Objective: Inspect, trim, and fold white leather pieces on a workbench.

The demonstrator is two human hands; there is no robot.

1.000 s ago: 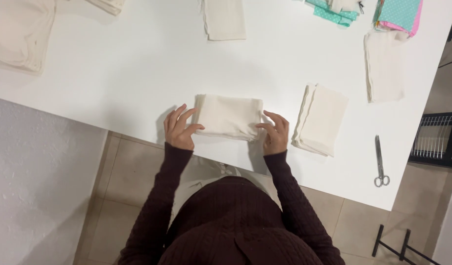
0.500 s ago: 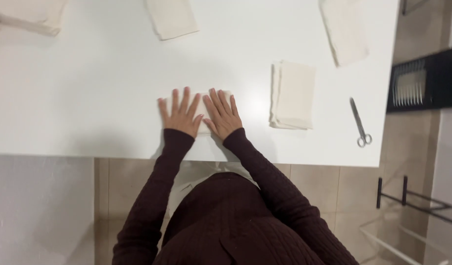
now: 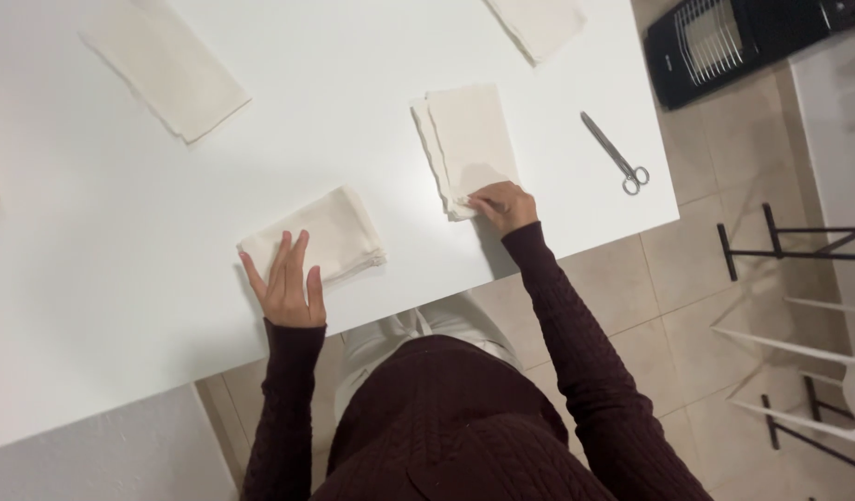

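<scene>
On the white table (image 3: 353, 56), near its front edge, the left hand (image 3: 288, 283) lies flat with its fingers spread and straight, pressing on the near end of a folded cream cloth (image 3: 330, 232) and gripping nothing. That cloth sits at a slant, its layered edges showing on the right side. Further right, the right hand (image 3: 503, 204) is bent at the knuckles, its fingertips pinching the near corner of a stack of cream cloths (image 3: 469, 139); the stack lies just beside the folded cloth but apart from it, with a strip of bare table between them. Both arms wear dark brown knitted sleeves, and the person stands close against the table edge. A pair of metal scissors (image 3: 615, 153) lies closed near the right edge of the table, well apart from the right hand. Another cream cloth (image 3: 167, 74) lies flat and slanted toward the far left, and part of one more cloth (image 3: 539, 23) shows at the far edge. Off the table to the right, a black heater (image 3: 752, 37) stands on the tiled floor.
</scene>
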